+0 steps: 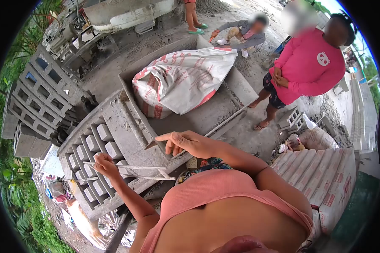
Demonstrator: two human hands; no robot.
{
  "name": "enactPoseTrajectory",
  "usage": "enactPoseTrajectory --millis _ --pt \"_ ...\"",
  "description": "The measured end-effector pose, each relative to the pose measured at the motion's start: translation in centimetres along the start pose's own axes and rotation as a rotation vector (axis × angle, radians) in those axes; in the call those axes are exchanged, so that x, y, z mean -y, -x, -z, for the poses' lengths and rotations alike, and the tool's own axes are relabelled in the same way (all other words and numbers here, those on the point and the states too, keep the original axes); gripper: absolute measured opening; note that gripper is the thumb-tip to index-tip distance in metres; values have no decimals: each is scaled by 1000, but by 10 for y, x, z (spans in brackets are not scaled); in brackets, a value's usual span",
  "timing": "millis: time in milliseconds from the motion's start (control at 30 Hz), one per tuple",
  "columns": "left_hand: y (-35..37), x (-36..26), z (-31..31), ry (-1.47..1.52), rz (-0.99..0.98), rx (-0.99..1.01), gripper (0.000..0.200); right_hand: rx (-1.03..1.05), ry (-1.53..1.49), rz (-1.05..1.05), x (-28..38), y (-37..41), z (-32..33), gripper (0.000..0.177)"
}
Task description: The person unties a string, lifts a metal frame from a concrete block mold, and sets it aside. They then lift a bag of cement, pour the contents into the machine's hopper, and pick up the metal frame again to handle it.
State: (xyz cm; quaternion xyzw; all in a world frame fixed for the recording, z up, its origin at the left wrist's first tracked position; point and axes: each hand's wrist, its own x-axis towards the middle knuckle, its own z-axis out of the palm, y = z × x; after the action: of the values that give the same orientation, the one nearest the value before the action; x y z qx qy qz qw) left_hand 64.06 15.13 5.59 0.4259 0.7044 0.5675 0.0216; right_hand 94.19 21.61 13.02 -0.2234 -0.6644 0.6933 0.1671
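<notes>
My left hand (106, 165) is closed round the end of a thin pale rod (139, 167), above a metal block mould (88, 147) with rows of grey raised squares. The rod runs right, toward my body. My right hand (179, 142) is held over the near edge of a grey metal trough (236, 90), its index finger stretched out and the others loosely bent, with nothing seen in it. Inside the trough lies a large white and red sack (183, 80), beside some grey mix (169, 125).
A person in pink (310, 67) stands at the right of the trough; another (245, 36) crouches behind it. Stacked cement bags (321, 173) stand at right, near hollow blocks (289, 118). A large block frame (42, 92) is at left, a round metal drum (128, 12) at the back.
</notes>
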Motion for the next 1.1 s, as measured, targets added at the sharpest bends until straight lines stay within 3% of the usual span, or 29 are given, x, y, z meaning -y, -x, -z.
enactPoseTrajectory --millis 100,167,233,300,367,433,533,567,633,667,767,867,1100 --pt "14 29 2 -11 67 26 52 -15 -99 -94 -12 10 8 73" --pt "19 31 -4 -111 -146 14 51 -48 -102 -103 -21 16 12 73" --pt "20 27 -9 -71 -93 67 48 -139 -174 -108 -24 22 15 71" --pt "12 16 -17 71 -41 226 48 -164 -197 -99 -24 26 19 68" --pt "-7 8 -32 126 -118 282 50 -241 -198 -70 -24 30 20 65" --pt "-28 5 -48 109 -290 465 54 -276 -192 -53 -28 35 19 64" --pt "-43 -8 -68 118 -356 615 58 -334 -155 -37 -25 46 15 63" --pt "-42 -5 -77 123 -368 610 58 -364 -127 -39 -23 52 14 62" --pt "-32 23 -107 354 -380 161 62 -390 -140 -24 -27 64 15 62" --pt "-26 45 -120 349 -253 132 68 -432 -170 -32 -28 71 16 62" --pt "-12 41 -126 372 9 168 68 -529 -194 -41 -38 85 19 64" --pt "-5 55 -136 427 -32 263 68 -592 -224 -60 -41 92 21 66" --pt "-9 59 -123 558 66 183 63 -510 -158 -74 -31 84 26 53"
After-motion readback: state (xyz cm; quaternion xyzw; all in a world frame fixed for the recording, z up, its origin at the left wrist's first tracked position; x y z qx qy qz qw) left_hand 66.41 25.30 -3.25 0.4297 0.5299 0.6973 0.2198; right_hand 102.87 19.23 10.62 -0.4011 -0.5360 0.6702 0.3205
